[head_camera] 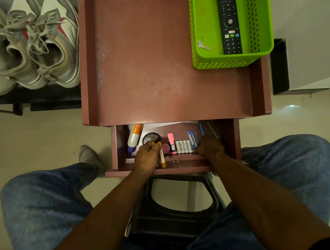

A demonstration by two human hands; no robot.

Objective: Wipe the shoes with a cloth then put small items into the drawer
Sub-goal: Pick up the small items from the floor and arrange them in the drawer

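The open drawer of the reddish-brown wooden side table is pulled out toward the person and holds the small items in a loose row. From left to right these are: one white glue bottle with an orange label and a purple cap, lying on its side; one round black tin; one round pink item, partly hidden; one pink highlighter with a black label; a row of white batteries, about four, side by side; and several blue and grey chalk-like sticks, their number unclear.

The left hand reaches into the drawer, its grip closed around a slim orange-and-white tube just in front of the black tin. The right hand rests inside the drawer to the right of the batteries; whether its grip holds anything cannot be told.

On the tabletop, at its far right corner, stands one bright green perforated plastic basket holding one black remote control and one silver key.

To the left, on a dark rack, sit grey-and-white laced sneakers with red accents: two in full view and part of a third at the edge.
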